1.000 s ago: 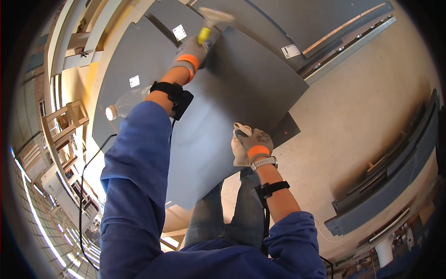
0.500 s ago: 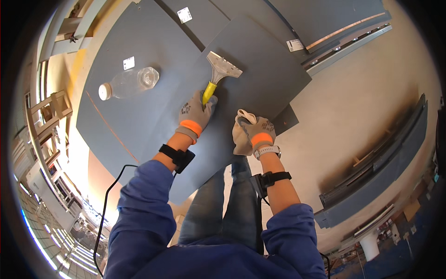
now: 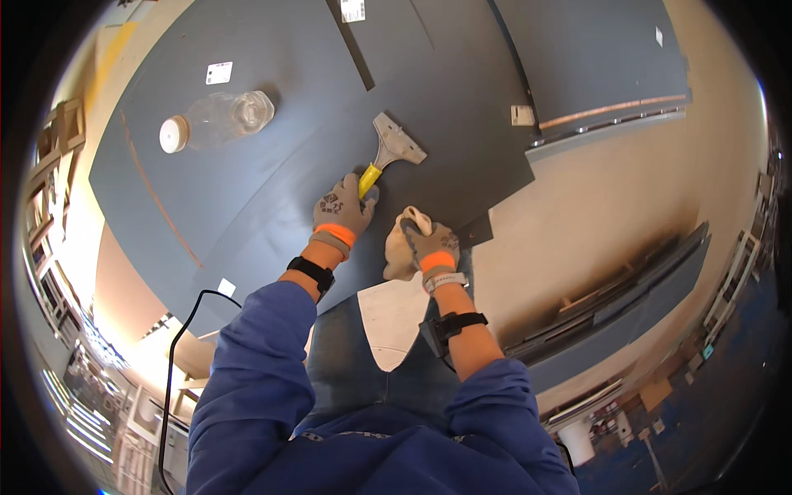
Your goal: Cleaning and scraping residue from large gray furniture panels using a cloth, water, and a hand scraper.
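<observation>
My left hand (image 3: 343, 208), in a grey glove with an orange cuff, is closed round the yellow handle of a scraper (image 3: 398, 142). The scraper's wide metal head points away from me over a dark grey panel (image 3: 280, 177). In my right hand (image 3: 434, 246), gloved alike, a cream cloth (image 3: 399, 250) is bunched and hangs down on the left side of the fingers. Farther left, a clear plastic bottle (image 3: 216, 117) with a white cap lies on its side on the panel, near a white label (image 3: 219, 73).
More dark grey panels (image 3: 590, 58) lie at the far right, one with a copper-coloured strip along its edge. A stack of dark panels (image 3: 610, 305) stands on the pale floor (image 3: 569, 206) to my right. Wooden frames (image 3: 62, 153) are at the left rim. A black cable (image 3: 175, 363) runs beside my left sleeve.
The view has shifted and turned. My right hand and the cloth have come left, nearer my left hand. The scraper, still in my left hand, sits slightly lower in view.
</observation>
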Tool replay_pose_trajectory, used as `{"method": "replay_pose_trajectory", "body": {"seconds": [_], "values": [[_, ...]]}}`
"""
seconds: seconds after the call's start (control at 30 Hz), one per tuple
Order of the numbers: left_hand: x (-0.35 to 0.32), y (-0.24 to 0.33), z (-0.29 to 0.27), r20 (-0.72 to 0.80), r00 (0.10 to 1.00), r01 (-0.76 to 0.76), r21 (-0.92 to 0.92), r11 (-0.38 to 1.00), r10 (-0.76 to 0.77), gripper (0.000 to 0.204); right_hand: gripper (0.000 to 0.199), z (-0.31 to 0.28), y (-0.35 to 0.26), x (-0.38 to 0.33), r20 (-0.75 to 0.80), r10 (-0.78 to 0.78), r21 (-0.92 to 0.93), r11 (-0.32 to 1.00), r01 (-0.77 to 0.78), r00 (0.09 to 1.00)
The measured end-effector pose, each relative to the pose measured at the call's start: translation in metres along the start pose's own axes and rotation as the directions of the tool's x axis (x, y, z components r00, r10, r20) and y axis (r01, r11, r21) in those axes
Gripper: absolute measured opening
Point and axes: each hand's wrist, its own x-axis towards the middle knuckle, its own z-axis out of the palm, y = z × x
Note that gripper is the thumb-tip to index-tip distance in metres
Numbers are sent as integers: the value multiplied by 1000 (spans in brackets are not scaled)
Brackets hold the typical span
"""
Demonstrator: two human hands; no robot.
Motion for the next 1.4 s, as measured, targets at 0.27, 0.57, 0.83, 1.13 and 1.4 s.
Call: {"method": "replay_pose_trajectory", "body": {"seconds": [0.27,0.57,0.83,1.13,1.4], "values": [[1,14,18,-163,974,169,47,984,-160,34,60,-33,20,32,423,-266,-221,897,384,866],[-36,156,73,-276,879,258,-408,876,-388,39,49,-200,185,160,638,-567,-438,289,851,521],[-60,276,140,21,896,344,-666,662,-444,46,65,-214,180,173,326,-395,126,918,375,859],[-92,321,188,-34,854,359,-684,635,-519,50,70,-190,245,168,282,-442,233,892,386,852],[-81,341,222,74,846,415,-712,567,-528,61,73,-204,298,166,317,74,303,937,-175,946]]}}
